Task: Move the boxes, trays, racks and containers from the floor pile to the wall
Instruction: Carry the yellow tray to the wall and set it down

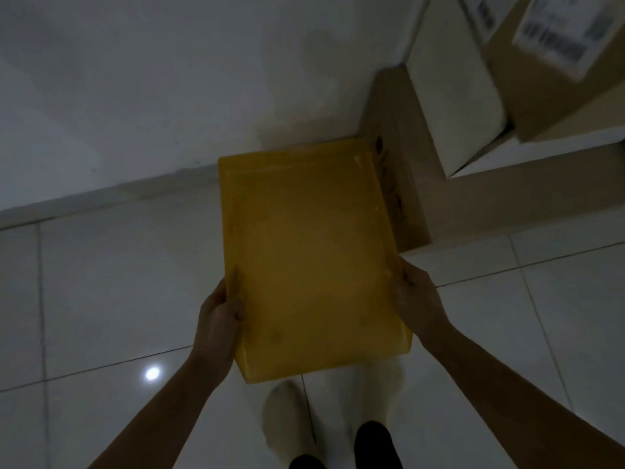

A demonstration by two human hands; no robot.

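The yellow tray hung off the floor between the hands — left hand and right hand each clamped on a side edge. It looked best lowered level toward the wall ahead, clear of the cardboard box beyond the right hand.

Shipping labels on the cardboard boxes are blurred, nothing legible.

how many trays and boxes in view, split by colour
yellow tray: 1
brown boxes: 2, the low one and the labelled one
white box: 1
total: 4
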